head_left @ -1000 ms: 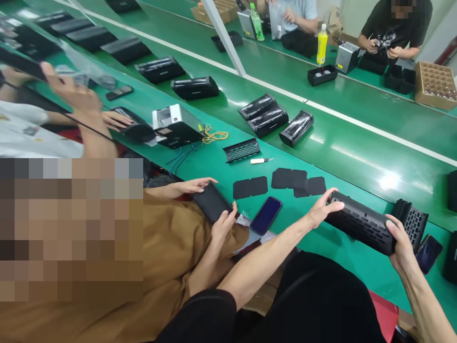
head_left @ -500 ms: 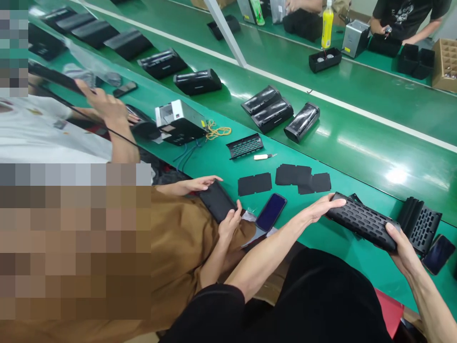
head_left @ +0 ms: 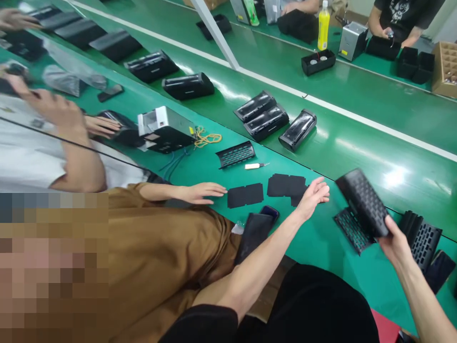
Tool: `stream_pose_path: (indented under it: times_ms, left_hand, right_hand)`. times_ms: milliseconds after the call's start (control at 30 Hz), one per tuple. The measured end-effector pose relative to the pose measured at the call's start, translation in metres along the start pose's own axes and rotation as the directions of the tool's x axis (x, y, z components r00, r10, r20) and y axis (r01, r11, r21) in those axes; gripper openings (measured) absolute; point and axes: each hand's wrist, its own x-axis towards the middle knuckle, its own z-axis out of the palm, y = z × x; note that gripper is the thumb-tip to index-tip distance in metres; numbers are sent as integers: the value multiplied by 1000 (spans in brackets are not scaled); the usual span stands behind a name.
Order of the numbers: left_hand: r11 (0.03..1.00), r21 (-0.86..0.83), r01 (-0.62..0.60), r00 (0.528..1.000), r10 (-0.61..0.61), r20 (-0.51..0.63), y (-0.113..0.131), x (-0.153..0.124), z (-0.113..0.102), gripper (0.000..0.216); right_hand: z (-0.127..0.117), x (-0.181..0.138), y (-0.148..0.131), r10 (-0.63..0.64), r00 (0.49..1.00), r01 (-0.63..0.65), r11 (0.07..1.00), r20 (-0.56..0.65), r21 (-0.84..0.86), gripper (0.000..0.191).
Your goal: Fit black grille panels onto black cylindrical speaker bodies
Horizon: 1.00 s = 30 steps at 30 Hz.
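Note:
My right hand (head_left: 396,243) grips the lower end of a black perforated cover (head_left: 364,202), which is tilted up above the bench and slightly blurred. Partly behind it, a second perforated cover (head_left: 352,232) lies on the green bench. My left hand (head_left: 313,199) is empty, fingers stretched out, and reaches over the right end of several thin black notched sheets (head_left: 285,185), hiding part of them. Another such sheet (head_left: 245,196) lies to their left, close to a co-worker's outstretched hand (head_left: 203,192).
More perforated covers (head_left: 423,233) and a phone (head_left: 440,269) lie at the right. A cover (head_left: 236,155) and a small white-handled tool (head_left: 255,166) sit farther back. Glossy black housings (head_left: 298,129) stand along the green line. Co-workers sit close on my left.
My left hand has let go of the perforated cover and moved left to the sheets. My right hand has tilted the cover up. The neighbouring co-worker's hand has reached toward the sheets.

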Motion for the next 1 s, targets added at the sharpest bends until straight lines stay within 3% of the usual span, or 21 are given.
stream_pose_path:
  times_ms: [67, 100, 233, 300, 367, 467, 533, 600, 667, 733, 767, 833, 933, 1000]
  left_hand:
    - [999, -32, -6, 988, 1, -156, -13, -1, 11, 58]
    - [1000, 1, 17, 985, -17, -173, -22, -6, 17, 49]
    - [961, 186, 206, 978, -195, -80, -58, -49, 33, 23]
    - [931, 251, 266, 963, -268, -25, -69, -76, 35, 17]
    - [919, 298, 258, 964, -265, -15, -69, -98, 32, 15]
    - [899, 409, 157, 987, -126, -102, -53, -118, 11, 17]
    - [828, 552, 99, 982, 7, -187, -39, -121, -13, 19]
    - [632, 760, 151, 958, 96, -270, -29, -118, -42, 23]
    - [367, 889, 275, 940, 92, -328, -25, -111, -71, 29]
    - [212, 916, 341, 935, 24, -354, -29, -103, -93, 30]
    - [187, 919, 348, 936, -11, -352, -33, -100, -101, 30]
    - [173, 926, 336, 942, -55, -332, -41, -95, -111, 28]
    - [181, 940, 290, 957, -68, -283, -47, -92, -114, 29]
    - [218, 946, 241, 971, -57, -234, -45, -91, -111, 30]
  right_hand:
    - [21, 48, -24, -26, 997, 30, 999, -77, 45, 50]
    - [29, 73, -35, -35, 993, 40, 998, -115, 40, 45]
    - [47, 142, -70, -60, 971, 59, 998, -229, -14, 46]
    - [47, 154, -80, -65, 967, 47, 996, -245, -77, 56]
    - [42, 155, -87, -48, 969, 11, 988, -242, -152, 70]
    - [31, 146, -92, -31, 946, -55, 965, -323, -255, 94]
    - [26, 132, -86, -116, 909, -26, 942, -399, -333, 98]
    - [24, 109, -69, -342, 859, 147, 877, -381, -457, 84]
    - [27, 75, -37, -506, 833, 328, 777, -222, -538, 63]
    - [36, 34, 7, -324, 946, 277, 815, -4, -509, 59]
    - [42, 14, 33, -87, 984, 156, 835, 153, -528, 63]
    - [57, -22, 84, 260, 924, -46, 803, 280, -594, 73]
    - [79, -53, 143, 366, 869, -96, 784, 332, -613, 81]
    - [89, -59, 161, 351, 869, -77, 793, 349, -605, 84]
